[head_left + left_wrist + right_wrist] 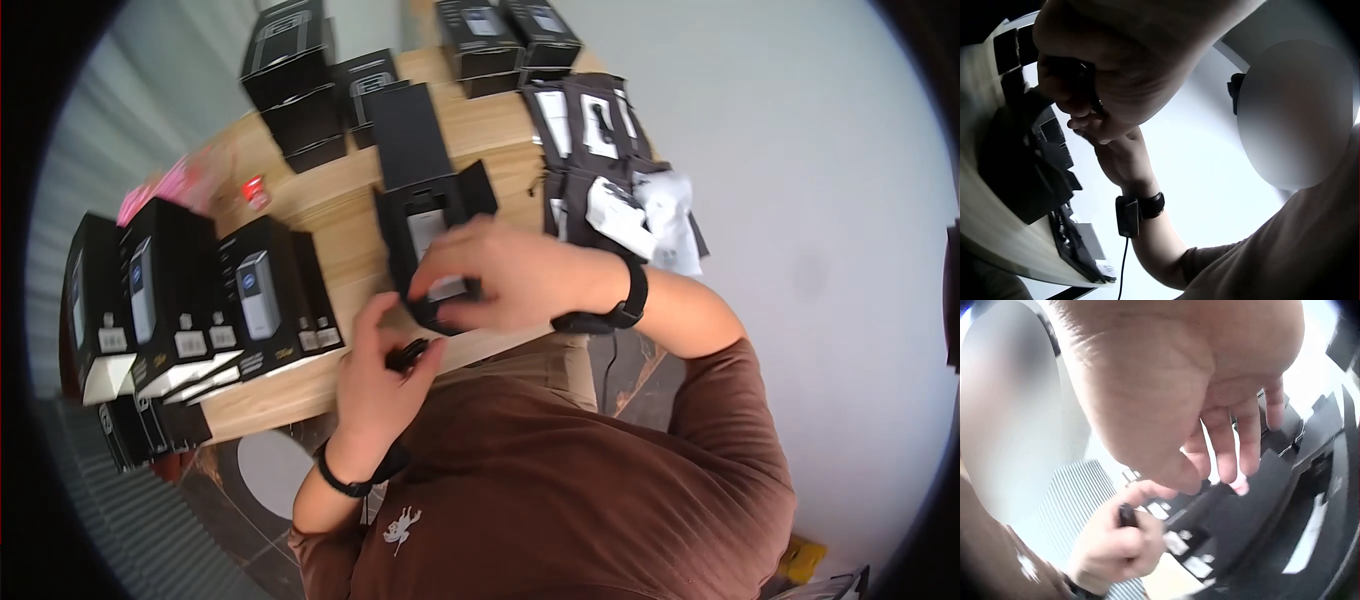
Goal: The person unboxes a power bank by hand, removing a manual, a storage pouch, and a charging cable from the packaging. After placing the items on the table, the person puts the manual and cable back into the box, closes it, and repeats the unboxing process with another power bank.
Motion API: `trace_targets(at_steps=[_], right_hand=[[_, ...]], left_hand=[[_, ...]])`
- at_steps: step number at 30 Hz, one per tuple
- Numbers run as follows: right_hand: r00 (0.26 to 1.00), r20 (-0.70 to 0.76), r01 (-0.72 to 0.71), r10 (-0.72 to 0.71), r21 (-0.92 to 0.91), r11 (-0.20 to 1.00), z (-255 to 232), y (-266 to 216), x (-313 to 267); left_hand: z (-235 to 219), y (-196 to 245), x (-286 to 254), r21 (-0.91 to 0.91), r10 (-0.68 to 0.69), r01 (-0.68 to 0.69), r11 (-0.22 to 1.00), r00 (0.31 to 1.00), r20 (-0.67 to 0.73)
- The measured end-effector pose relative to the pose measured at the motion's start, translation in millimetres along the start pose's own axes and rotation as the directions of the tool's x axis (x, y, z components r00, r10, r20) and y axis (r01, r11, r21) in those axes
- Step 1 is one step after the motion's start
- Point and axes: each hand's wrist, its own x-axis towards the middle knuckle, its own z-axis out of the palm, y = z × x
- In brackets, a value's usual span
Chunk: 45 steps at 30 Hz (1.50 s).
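Note:
An open black box [410, 140] lies on the wooden table in front of the person, its lid folded back and side flaps spread. Inside it is a light grey device [428, 228], partly covered by the right hand. That right hand [505, 275] is over the box's near end, its fingers extended and slightly blurred; the right wrist view shows them apart with nothing held. Just left of the box's near end, the left hand [380, 385] grips a small black item [407, 355] between curled fingers and thumb. The same black item [1127, 515] pokes out of the fist in the right wrist view.
Closed black boxes [262, 290] with device pictures line the table's left side. More boxes [290, 70] are stacked at the back. Dark pouches [600, 130] and a clear plastic bag [668, 210] lie at right. A small red-topped item [256, 190] sits near pink wrapping [165, 195].

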Motion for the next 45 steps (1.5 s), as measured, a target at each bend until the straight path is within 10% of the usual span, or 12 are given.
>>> trace_targets(at_steps=[2,6,10,14,15,18,20,25,29,32,40,45], right_hand=[[0.997,-0.054,-0.040,0.059,0.295,0.955,17,-17,-20],[0.958,-0.274,0.101,-0.089,0.029,0.994,42,-15,-51],[0.866,-0.499,0.185,0.028,0.373,0.909,33,-11,-96],[0.563,-0.678,0.045,0.474,0.597,0.801,-5,14,-174],[0.452,-0.748,0.327,0.486,0.645,0.690,-19,31,-182],[0.379,-0.773,0.517,0.509,0.633,0.576,-71,59,-225],[0.312,-0.779,0.377,0.544,0.627,0.682,-84,75,-240],[0.384,-0.716,-0.543,0.582,0.335,0.770,-88,94,-224],[0.673,-0.671,-0.623,0.312,-0.287,0.727,-85,144,-219],[0.553,-0.556,-0.812,0.621,-0.190,0.552,-92,137,-201],[0.882,-0.469,-0.200,-0.046,-0.461,0.865,-94,35,-157],[0.878,-0.252,0.154,-0.408,-0.658,0.737,-83,-30,-112]], left_hand=[[0,15,3,0.035,0.155,-0.154,0.987,0.988,-0.013],[20,29,15,0.008,0.304,-0.306,0.952,0.949,0.082],[36,67,22,0.041,0.296,-0.313,0.949,0.928,0.228],[59,78,35,0.047,0.366,-0.405,0.913,0.864,0.346],[66,83,37,-0.013,0.353,-0.373,0.928,0.866,0.356],[92,96,45,-0.116,0.309,-0.290,0.950,0.813,0.493],[114,103,54,-0.171,0.272,-0.212,0.962,0.786,0.555],[147,106,82,-0.171,0.160,-0.058,0.983,0.721,0.674],[143,110,85,-0.143,0.164,-0.090,0.986,0.722,0.673],[129,105,83,-0.156,0.153,-0.067,0.985,0.752,0.641],[75,87,100,-0.541,0.188,-0.047,0.840,0.960,0.209],[47,108,102,-0.522,0.213,0.014,0.853,0.903,0.372]])
